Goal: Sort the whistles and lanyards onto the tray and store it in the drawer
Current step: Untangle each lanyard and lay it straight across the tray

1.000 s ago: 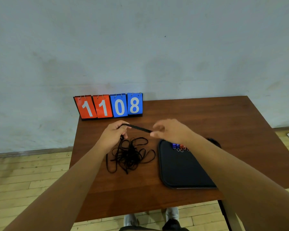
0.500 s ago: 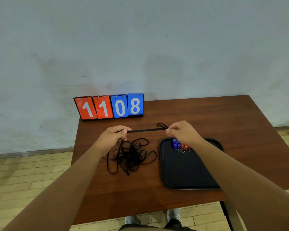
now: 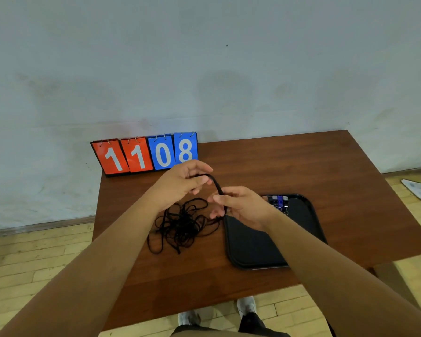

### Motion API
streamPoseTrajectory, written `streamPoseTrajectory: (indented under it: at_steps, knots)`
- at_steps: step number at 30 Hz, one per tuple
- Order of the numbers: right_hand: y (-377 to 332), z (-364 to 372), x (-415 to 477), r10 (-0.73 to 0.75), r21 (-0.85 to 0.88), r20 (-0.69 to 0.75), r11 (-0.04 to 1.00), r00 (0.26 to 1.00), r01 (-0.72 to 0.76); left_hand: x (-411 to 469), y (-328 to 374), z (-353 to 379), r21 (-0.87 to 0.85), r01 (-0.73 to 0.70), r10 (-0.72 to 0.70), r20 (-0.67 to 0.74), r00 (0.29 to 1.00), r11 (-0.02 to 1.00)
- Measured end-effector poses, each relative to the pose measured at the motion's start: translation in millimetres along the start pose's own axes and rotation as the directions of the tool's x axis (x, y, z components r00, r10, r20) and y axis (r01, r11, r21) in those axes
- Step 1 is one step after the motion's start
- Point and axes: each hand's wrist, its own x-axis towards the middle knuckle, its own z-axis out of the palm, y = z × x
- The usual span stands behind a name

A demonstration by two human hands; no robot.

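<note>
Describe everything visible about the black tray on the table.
The black rectangular plastic-looking tray has rounded corners, a low raised rim and a matte floor. It lies flat on the brown wooden table, right of the tangled pile of black lanyards. At its far end sit small coloured whistles with metal rings. The right hand, pinching a black lanyard cord with the left hand, and its forearm hide the far-left corner and right side.

Soft, even indoor light covers the table and pale wall, faintly shadowed; the wide-angle lens bows the edges, and the small whistles blur
</note>
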Motion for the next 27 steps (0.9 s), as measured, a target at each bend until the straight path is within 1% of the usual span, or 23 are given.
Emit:
streamPoseTrajectory:
  at_steps: [2,3,6,7,9,13,15,17,20,23,27]
  knots:
    - [1,-9,-7,-0.016,0.034,-0.082,0.999,0.997,0.019,5,-4,-1,0.157,0.046,-0.039,-0.048,0.998,0.986]
    - [1,-15,-11,-0.019,0.018,-0.113,1.000,0.993,0.021,6,-9,-1,0.206,0.074,-0.065,-0.048,0.997,0.976]
    - [8,-38,-23,-0.015,-0.086,-0.132,0.996,0.991,0.004,8,-22,11,0.274,0.130,-0.131,-0.016,0.991,0.953]
    - [10,-46,-26,-0.008,-0.125,-0.134,0.992,0.991,-0.008,8,-25,18,0.253,0.140,-0.141,-0.016,0.990,0.957]
    - [15,-60,-31,0.007,-0.227,-0.157,0.973,0.988,-0.043,9,-28,34,0.155,0.166,-0.162,-0.035,0.986,0.974]
    - [24,-95,-41,0.023,-0.435,-0.179,0.895,0.984,-0.100,22,-34,62,0.036,0.219,-0.214,-0.108,0.971,0.975]
    - [34,-115,-49,0.040,-0.456,-0.185,0.882,0.982,-0.122,30,-38,77,-0.015,0.264,-0.264,-0.104,0.959,0.964]
    - [47,-136,-57,0.058,-0.456,-0.179,0.880,0.982,-0.135,37,-42,94,-0.029,0.302,-0.303,-0.104,0.947,0.953]
    - [67,-167,-65,0.096,-0.503,-0.193,0.845,0.977,-0.182,48,-55,121,-0.087,0.361,-0.371,-0.141,0.918,0.928]
    - [81,-190,-69,0.124,-0.522,-0.207,0.825,0.970,-0.217,57,-66,146,-0.097,0.421,-0.432,-0.163,0.887,0.902]
    - [90,-211,-72,0.128,-0.554,-0.214,0.800,0.968,-0.228,69,-77,170,-0.154,0.445,-0.469,-0.216,0.856,0.882]
